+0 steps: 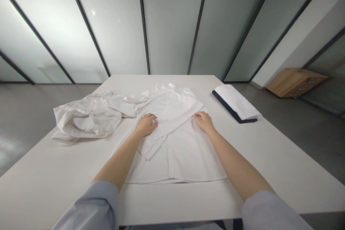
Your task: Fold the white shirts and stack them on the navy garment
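Note:
A white shirt [178, 143] lies spread on the white table [283, 161], collar at the far end, one sleeve folded diagonally across its body. My left hand [147, 124] rests on the shirt's left side, fingers curled and pressing the folded sleeve. My right hand [204, 120] pinches the sleeve's edge near the shirt's right shoulder.
A crumpled white garment [86, 118] lies at the table's left. A folded white cloth on a dark folded one [235, 103] sits at the far right. Frosted glass panels stand behind the table, and a wooden cabinet [295, 82] sits on the floor at right.

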A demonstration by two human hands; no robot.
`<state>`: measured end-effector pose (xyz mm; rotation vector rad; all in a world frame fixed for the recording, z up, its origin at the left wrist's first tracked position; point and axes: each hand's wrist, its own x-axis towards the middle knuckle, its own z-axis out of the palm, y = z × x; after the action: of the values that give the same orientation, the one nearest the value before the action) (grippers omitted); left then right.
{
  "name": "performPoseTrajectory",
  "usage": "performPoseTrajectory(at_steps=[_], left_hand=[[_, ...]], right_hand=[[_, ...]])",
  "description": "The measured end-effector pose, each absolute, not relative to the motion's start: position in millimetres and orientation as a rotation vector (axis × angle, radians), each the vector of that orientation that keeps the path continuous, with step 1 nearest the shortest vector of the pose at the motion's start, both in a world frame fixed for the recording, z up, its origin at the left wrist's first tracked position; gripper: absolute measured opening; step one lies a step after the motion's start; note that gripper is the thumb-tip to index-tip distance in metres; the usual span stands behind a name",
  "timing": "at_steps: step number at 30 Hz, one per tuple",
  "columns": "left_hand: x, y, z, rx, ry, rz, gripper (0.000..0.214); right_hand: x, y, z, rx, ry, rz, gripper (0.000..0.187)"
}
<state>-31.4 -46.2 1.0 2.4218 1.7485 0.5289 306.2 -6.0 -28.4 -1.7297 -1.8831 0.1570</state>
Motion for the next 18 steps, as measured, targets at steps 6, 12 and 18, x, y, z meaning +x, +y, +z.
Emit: performPoseTrajectory(at_steps=[6, 12, 18], left_hand=[[-31.4, -46.0, 0.6, 2.418, 1.748, 0.534, 0.035], [-30.8, -47.5, 3.1, 2.393, 1.745, 0.547, 0.036], [-31.6, -46.8, 3.8, 2.324, 1.753, 0.616, 0.033]], right_hand=[[306.4, -4.9, -29.4, -1.719, -1.891, 0.176, 0.021], [306.2, -5.2, -28.6, -1.729, -1.881, 0.193, 0.020], [304.4, -6.9, -26.3, -1.738, -1.871, 0.181, 0.018]])
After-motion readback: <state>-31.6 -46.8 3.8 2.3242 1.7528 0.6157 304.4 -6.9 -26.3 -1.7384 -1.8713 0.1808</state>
